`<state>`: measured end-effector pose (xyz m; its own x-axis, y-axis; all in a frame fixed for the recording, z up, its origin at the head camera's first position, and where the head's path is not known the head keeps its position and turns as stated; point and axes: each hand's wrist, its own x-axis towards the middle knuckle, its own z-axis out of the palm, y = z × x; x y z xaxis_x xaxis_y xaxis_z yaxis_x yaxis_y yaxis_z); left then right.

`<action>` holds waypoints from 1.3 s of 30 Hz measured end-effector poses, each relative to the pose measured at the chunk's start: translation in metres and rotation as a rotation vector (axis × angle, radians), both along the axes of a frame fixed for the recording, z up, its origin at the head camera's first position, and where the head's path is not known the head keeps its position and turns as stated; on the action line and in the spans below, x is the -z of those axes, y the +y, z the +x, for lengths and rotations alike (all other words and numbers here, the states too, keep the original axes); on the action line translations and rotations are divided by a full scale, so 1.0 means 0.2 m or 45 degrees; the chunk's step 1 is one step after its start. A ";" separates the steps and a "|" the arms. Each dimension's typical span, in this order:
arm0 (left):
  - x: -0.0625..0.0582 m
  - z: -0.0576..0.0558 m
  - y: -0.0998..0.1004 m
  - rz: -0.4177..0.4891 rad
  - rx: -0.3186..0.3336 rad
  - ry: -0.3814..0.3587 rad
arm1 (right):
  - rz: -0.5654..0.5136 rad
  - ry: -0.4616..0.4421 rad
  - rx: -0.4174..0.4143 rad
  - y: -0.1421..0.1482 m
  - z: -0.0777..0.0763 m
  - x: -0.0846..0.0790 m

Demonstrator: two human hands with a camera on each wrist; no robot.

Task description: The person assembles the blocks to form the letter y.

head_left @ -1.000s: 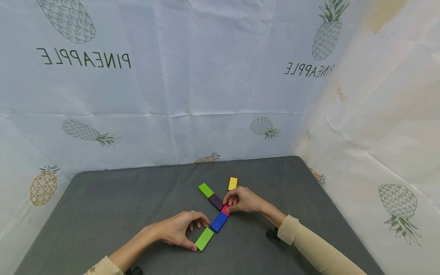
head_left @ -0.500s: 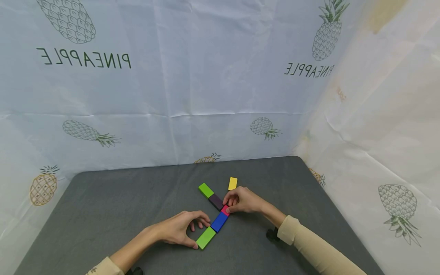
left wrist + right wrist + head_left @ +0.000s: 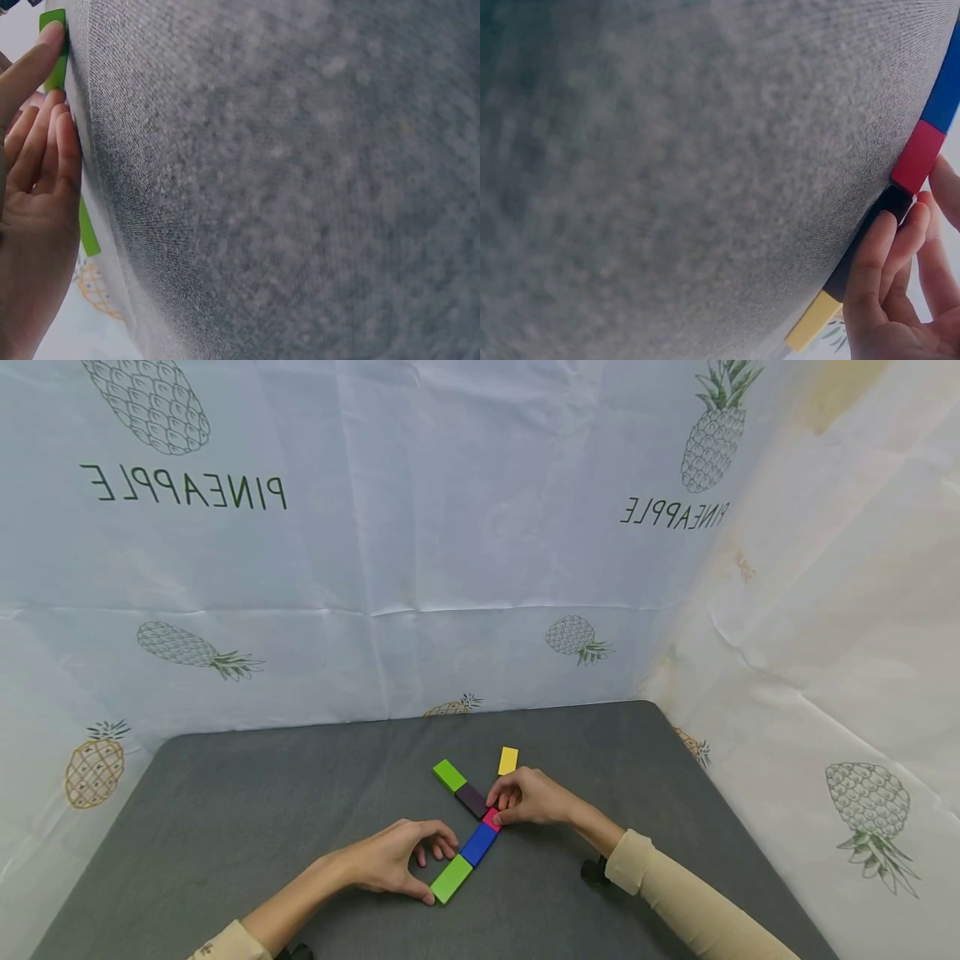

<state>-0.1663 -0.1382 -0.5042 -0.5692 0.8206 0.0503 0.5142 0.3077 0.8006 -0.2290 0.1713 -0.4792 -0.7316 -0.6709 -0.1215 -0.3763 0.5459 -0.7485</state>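
Note:
A branching row of coloured blocks lies on the grey tabletop. My left hand (image 3: 393, 857) holds the near green block (image 3: 452, 880) end to end, thumb at its near end and fingertips by its far end. That block meets the blue block (image 3: 478, 844), which meets the red block (image 3: 491, 818). My right hand (image 3: 534, 797) pinches the red block, thumb at its side. Its fingers also touch a black block (image 3: 844, 274), seen in the right wrist view between red and yellow. A dark purple block (image 3: 472, 801) branches off toward a second green block (image 3: 449, 774).
The yellow block (image 3: 508, 761) lies at the far end, beyond my right hand. A grey cloth-like tabletop (image 3: 300, 793) spreads around the blocks. White curtains (image 3: 450, 543) with pineapple prints hang behind and to the right.
The near green block has slid slightly up and right against the blue block, closing a small gap, with my left thumb following. My right hand has stayed in place.

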 end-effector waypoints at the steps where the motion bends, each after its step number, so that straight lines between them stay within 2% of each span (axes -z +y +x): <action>1: 0.00 0.00 0.00 -0.003 -0.001 0.004 | -0.001 0.001 -0.001 0.00 0.00 0.00; 19: 0.00 0.01 0.02 -0.031 -0.017 0.046 | -0.002 0.010 -0.030 0.01 -0.01 -0.01; 25: 0.00 0.01 0.02 -0.037 -0.012 0.046 | 0.041 0.015 -0.043 0.01 0.00 -0.04; 33: -0.01 0.01 0.03 -0.043 -0.011 0.008 | 0.104 0.057 -0.072 0.00 0.02 -0.07; 39: -0.01 0.01 0.04 -0.030 -0.026 -0.054 | 0.064 0.080 -0.037 0.03 0.01 -0.09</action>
<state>-0.1645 -0.1309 -0.5020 -0.5870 0.8096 0.0068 0.4735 0.3365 0.8140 -0.2261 0.1772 -0.4613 -0.7188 -0.6864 -0.1104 -0.4381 0.5705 -0.6947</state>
